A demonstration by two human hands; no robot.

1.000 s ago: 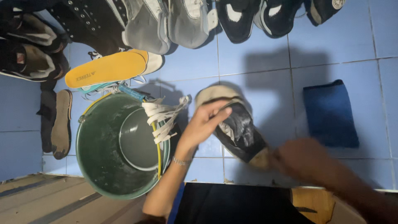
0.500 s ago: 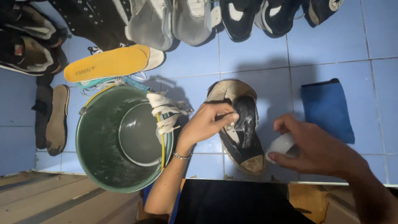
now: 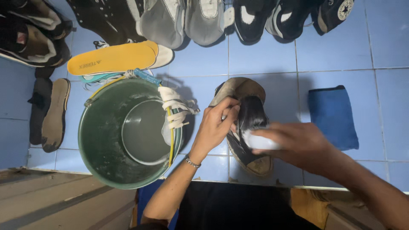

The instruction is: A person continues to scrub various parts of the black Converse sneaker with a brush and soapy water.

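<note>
Item: dark shoe, worn tan sole edge showing, lying on the blue tiled floor just right of the bucket.

Left hand: closed on the shoe's upper near the collar, fingers curled over the edge, holding it steady.

Right hand: wrapped around a small white object, likely a brush or sponge, pressed against the shoe's side; blurred, so the tool's kind cannot be told.

Adjacent: green bucket with white laces draped over its rim; yellow insole beyond it; folded blue cloth to the right, apart from the shoe; row of shoes along the far edge.

Handling note: scrubbing goes best with the left grip firm, short strokes, and the shoe turned to expose each panel.
</note>
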